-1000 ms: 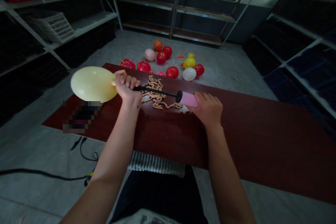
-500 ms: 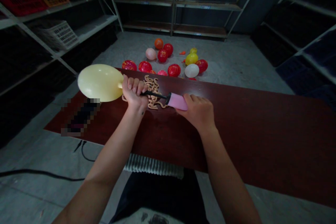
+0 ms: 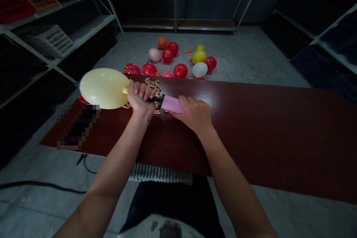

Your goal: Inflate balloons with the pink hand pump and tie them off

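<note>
My left hand [image 3: 140, 96] is closed around the neck of a pale yellow balloon [image 3: 104, 88] and the black nozzle end of a hand pump. The balloon is inflated and sticks out to the left of that fist, above the dark red table [image 3: 251, 126]. My right hand [image 3: 193, 113] grips the pink barrel of the pump [image 3: 172, 104], pushed in close to the left hand. A heap of tan uninflated balloons [image 3: 153, 85] lies on the table just behind both hands.
Several inflated red, yellow, white, orange and pink balloons [image 3: 180, 70] lie on the concrete floor beyond the table. Metal shelving lines the walls, with a white crate [image 3: 52, 40] on the left. A blurred dark object [image 3: 78, 128] rests on the table's left end. Cables run across the floor.
My right hand has pushed the pink pump barrel leftward toward my left hand, hiding the black rod. The balloon looks slightly fuller. The view has tilted down a little.
</note>
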`<state>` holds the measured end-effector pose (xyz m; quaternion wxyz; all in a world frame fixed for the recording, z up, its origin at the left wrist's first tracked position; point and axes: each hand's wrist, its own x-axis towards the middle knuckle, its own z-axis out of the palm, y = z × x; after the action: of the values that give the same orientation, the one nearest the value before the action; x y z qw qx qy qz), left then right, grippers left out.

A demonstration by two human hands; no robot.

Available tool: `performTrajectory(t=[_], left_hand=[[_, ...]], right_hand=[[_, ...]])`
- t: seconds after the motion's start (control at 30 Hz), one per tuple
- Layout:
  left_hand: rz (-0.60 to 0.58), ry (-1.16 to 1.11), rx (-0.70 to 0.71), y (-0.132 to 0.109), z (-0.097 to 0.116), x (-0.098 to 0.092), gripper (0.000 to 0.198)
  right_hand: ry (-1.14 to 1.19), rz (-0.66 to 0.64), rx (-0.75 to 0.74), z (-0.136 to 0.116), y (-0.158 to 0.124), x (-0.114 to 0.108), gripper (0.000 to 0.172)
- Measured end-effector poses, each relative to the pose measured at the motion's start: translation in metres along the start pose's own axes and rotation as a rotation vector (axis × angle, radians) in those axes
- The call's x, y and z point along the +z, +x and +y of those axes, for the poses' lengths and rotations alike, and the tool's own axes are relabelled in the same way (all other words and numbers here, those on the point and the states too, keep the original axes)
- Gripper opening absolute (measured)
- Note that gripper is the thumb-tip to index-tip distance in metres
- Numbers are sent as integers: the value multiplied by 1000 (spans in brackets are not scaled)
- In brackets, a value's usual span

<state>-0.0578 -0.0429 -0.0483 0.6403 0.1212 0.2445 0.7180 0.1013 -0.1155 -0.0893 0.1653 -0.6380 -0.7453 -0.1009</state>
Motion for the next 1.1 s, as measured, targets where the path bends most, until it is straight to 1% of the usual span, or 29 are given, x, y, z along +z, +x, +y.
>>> performTrajectory(t=[0.13, 0.27, 0.4, 0.5, 0.67, 0.8, 0.93, 1.03, 1.1], left_hand=[[12, -29, 5, 8, 7, -3, 56], [44, -56, 47, 19, 17, -10, 55], [68, -92, 82, 29, 29, -17, 53], [63, -111, 83, 33, 36, -21, 52], [46, -142, 119, 39, 45, -26, 51], [20, -120, 169, 40, 46, -27, 52], [22, -58, 210, 37, 44, -25, 53], [36, -38, 213, 33, 43, -21, 54], [39, -23, 189, 30, 40, -18, 57]], right_hand=[[-23, 34, -19, 6, 2, 3, 48], [-88, 62, -7, 15, 3, 6, 49], [-135, 110, -15, 30, 2, 8, 51], [-222, 168, -44, 44, 0, 8, 52], [-304, 203, -46, 61, -3, 4, 51], [-272, 169, -4, 59, -4, 3, 51], [-229, 117, 20, 53, -5, 7, 50], [-223, 95, 8, 47, -5, 9, 50], [-219, 87, 1, 41, -5, 8, 50]])
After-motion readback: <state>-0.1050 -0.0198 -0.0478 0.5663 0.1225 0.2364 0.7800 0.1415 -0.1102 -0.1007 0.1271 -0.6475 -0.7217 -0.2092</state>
